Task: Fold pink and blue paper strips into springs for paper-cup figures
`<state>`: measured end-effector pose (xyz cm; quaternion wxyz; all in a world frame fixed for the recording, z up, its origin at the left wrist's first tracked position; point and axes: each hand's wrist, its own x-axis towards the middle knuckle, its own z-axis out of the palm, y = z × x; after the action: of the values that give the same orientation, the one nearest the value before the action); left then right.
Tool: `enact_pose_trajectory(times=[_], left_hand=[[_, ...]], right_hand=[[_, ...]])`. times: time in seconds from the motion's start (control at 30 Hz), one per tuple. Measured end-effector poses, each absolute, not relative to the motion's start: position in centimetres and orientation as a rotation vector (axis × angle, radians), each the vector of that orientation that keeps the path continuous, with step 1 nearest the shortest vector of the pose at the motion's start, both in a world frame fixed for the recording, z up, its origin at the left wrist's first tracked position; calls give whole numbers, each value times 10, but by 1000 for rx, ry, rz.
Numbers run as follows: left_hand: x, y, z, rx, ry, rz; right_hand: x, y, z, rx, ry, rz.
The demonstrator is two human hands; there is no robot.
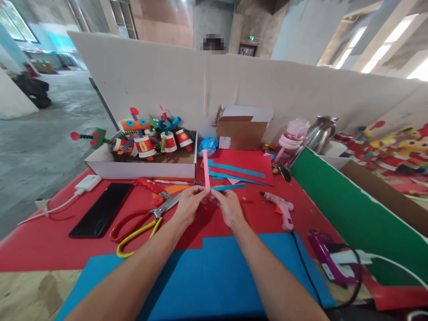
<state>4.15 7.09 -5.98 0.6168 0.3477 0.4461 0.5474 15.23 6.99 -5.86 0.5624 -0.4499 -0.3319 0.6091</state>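
My left hand (192,200) pinches the lower end of a pink paper strip (206,169), which stands upward from the fingers. Close beside it, my right hand (228,203) is closed on the near end of a blue paper strip (234,187) that points to the right. The two strips come together between my fingertips, where the exact contact is too small to make out. Beyond the hands, more blue strips (237,168) lie on a red sheet (264,158). Large scissors (155,214) with red and yellow handles rest beside my left hand.
A white box (143,170) of paper-cup figures stands behind left, a black phone (100,211) in front of it. To the right are a pink glue gun (284,211), a purple power strip (331,258) and a green-sided box (354,214). Blue sheets (214,276) lie under my forearms.
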Motion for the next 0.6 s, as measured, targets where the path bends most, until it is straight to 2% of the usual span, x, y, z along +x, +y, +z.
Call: enact_pose_trajectory(times=[0.6], left_hand=[[41,71,-59,754,1049,1269]], right_hand=[[154,72,-64,-1094,-923,1353]])
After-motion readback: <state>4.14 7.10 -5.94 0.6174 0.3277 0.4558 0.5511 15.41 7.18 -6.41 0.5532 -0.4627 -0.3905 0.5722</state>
